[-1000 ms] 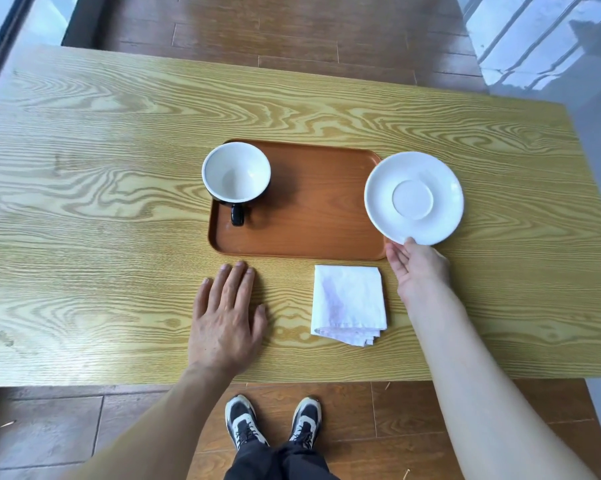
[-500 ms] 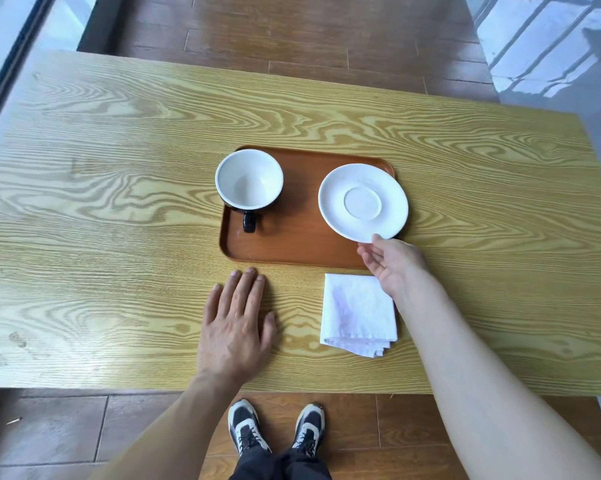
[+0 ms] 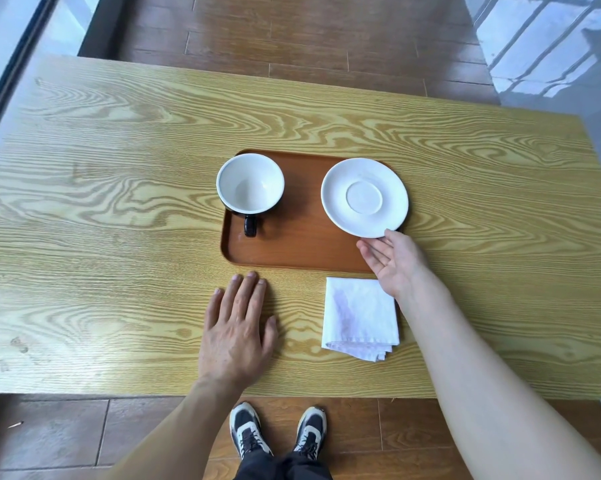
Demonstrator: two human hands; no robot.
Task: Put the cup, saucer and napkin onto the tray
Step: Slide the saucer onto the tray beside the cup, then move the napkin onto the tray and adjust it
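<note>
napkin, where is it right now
The napkin lies folded on the table, just in front of the tray's near right corner, beside the right hand.

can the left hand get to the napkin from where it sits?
Probably yes. The left hand lies flat on the table, and the napkin lies just to its right with bare wood between. The right hand sits past the napkin's far corner, by the saucer.

Light grained wooden table (image 3: 119,202) on dark brown plank floor (image 3: 309,32), daylight reflections at both far corners
</note>
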